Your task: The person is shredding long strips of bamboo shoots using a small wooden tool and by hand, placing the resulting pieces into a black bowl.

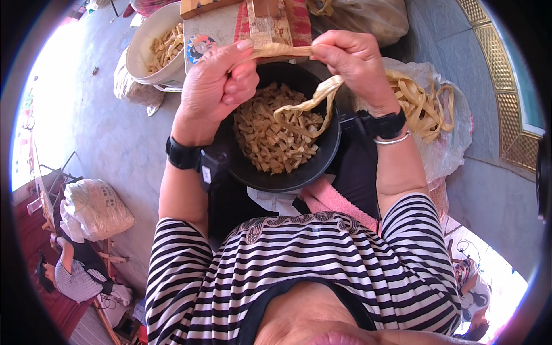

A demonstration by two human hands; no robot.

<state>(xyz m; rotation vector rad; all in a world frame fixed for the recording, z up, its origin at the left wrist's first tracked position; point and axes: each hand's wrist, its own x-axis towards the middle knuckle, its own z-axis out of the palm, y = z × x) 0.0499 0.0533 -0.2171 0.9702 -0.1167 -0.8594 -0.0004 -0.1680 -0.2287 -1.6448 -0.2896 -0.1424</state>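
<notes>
Your left hand (215, 86) hides the left end of the yellowish strip (282, 50); your right hand (352, 60) conceals whether it joins the hanging length (326, 87). Your right forearm (399, 164) blocks part of the clear bag (457, 152). The upper edge crops the wooden block (201, 7) and large plastic sack (376, 20). Your striped shirt (310, 253) hides part of the pink cloth (339, 201). The co-worker (75, 282) at lower left is too small for you to tell what they handle.

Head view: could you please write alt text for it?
The person's left hand and right hand hold a yellowish strip, its loose end over a black bowl of cut pieces. A white bucket stands at left; long strips lie on plastic at right.
</notes>
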